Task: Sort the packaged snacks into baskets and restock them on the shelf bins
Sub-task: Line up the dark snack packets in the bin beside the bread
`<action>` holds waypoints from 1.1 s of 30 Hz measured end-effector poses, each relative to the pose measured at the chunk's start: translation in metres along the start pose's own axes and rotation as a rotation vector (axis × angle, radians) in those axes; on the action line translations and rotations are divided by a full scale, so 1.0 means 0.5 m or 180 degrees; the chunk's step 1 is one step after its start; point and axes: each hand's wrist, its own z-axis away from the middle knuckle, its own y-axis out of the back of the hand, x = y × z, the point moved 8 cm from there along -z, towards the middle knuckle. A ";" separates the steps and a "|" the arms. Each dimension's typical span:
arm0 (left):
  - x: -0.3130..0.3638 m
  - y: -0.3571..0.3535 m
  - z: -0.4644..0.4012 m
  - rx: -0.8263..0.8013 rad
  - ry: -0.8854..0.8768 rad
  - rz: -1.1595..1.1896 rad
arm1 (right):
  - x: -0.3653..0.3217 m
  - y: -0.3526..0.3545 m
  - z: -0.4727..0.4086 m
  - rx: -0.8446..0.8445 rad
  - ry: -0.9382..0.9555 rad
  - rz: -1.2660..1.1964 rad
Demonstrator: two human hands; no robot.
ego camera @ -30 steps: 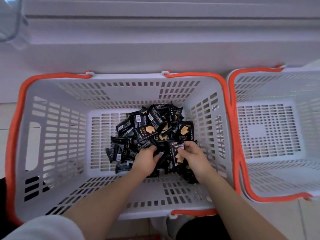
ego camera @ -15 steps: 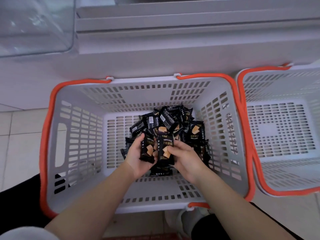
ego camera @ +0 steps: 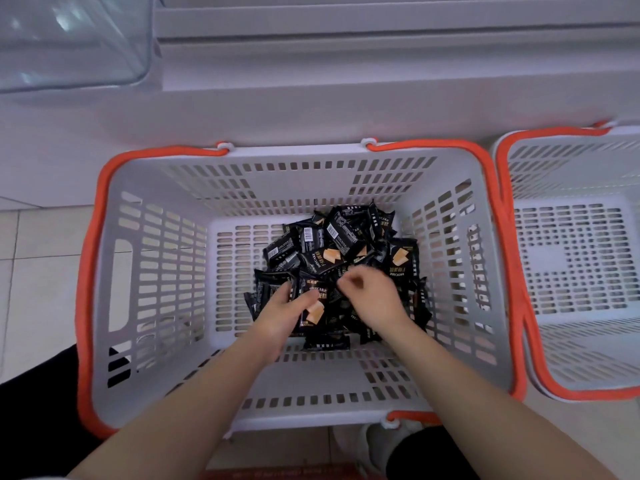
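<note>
Both hands work mid-frame — left hand (ego camera: 282, 315) gripping one black-and-orange foil snack packet (ego camera: 313, 308), right hand (ego camera: 372, 296) blurred, grip unclear — so slick packets may slip back into the white slotted plastic basket (ego camera: 166, 271).

Centre of frame: pale grey basket (ego camera: 166, 271) with slotted lattice walls and floor, rimmed by orange handles (ego camera: 498, 237). At its floor, a heap of snack packets (ego camera: 343, 244), black wrappers bearing orange-yellow cake motifs, white lettering and white barcode panels. Right edge: second basket (ego camera: 571, 258), same pale grey lattice and orange rim. Upper left: clear, colourless shelf bin (ego camera: 69, 39). Top: white shelf front (ego camera: 346, 81). Left edge: off-white floor tiles (ego camera: 41, 271) with grey grout lines.
</note>
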 end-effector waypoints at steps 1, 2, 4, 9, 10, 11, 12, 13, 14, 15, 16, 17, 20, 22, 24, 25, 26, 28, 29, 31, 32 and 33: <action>-0.003 0.008 -0.007 0.0097 -0.0034 -0.0096 | 0.004 0.029 -0.016 0.0226 0.0091 0.0445; -0.004 0.015 -0.012 0.0153 -0.0051 -0.0175 | 0.008 0.055 -0.030 0.0426 0.0170 0.0896; 0.000 0.022 -0.016 0.0179 -0.0097 -0.0378 | 0.021 0.088 -0.053 0.0629 0.0262 0.1662; 0.011 0.019 -0.023 -0.0004 -0.0299 -0.0868 | 0.066 0.114 -0.095 0.0331 0.0114 0.2680; 0.012 0.017 -0.021 -0.0060 -0.0329 -0.0934 | 0.071 0.113 -0.097 0.0278 0.0119 0.2911; 0.013 0.014 -0.019 -0.0099 -0.0339 -0.1003 | 0.072 0.110 -0.097 0.0250 0.0158 0.3112; 0.016 0.012 -0.016 -0.0122 -0.0354 -0.1043 | 0.070 0.107 -0.094 0.0237 0.0209 0.3258; 0.016 0.010 -0.016 -0.0142 -0.0368 -0.1039 | 0.067 0.103 -0.090 0.0229 0.0261 0.3341; 0.018 0.007 -0.015 -0.0156 -0.0361 -0.0962 | 0.063 0.098 -0.084 0.0227 0.0321 0.3359; 0.019 0.002 -0.015 -0.0184 -0.0309 -0.0806 | 0.058 0.093 -0.076 0.0239 0.0398 0.3330; 0.019 -0.003 -0.014 -0.0219 -0.0207 -0.0565 | 0.053 0.089 -0.066 0.0266 0.0479 0.3223; 0.012 -0.007 -0.016 -0.0264 -0.0036 -0.0245 | 0.048 0.090 -0.055 0.0321 0.0538 0.2959; 0.007 -0.024 -0.006 -0.0417 0.0344 0.0672 | 0.060 0.107 -0.016 0.0377 0.0012 0.0691; 0.006 -0.027 -0.002 -0.0510 0.0357 0.1011 | 0.079 0.087 0.013 0.0221 -0.0669 -0.1428; 0.013 -0.029 0.011 -0.0623 0.0276 0.1212 | 0.081 0.054 0.042 0.0104 -0.1176 -0.2949; 0.015 -0.027 0.015 -0.0654 0.0223 0.1232 | 0.075 0.042 0.053 0.0052 -0.1313 -0.3384; 0.020 -0.027 0.022 -0.0667 0.0184 0.1232 | 0.066 0.035 0.061 0.0013 -0.1387 -0.3677; 0.033 -0.026 0.036 -0.0610 0.0085 0.1122 | 0.049 0.026 0.074 0.0001 -0.1438 -0.4085; 0.038 -0.022 0.040 -0.0539 0.0012 0.1022 | 0.043 0.025 0.079 0.0014 -0.1438 -0.4212; 0.049 -0.013 0.047 -0.0432 -0.0127 0.0963 | 0.031 0.024 0.087 0.0044 -0.1388 -0.4294; 0.055 -0.010 0.052 -0.0420 -0.0184 0.0968 | 0.025 0.024 0.092 0.0049 -0.1330 -0.4284; 0.061 -0.010 0.057 -0.0436 -0.0265 0.0918 | 0.015 0.023 0.097 0.0046 -0.1244 -0.4265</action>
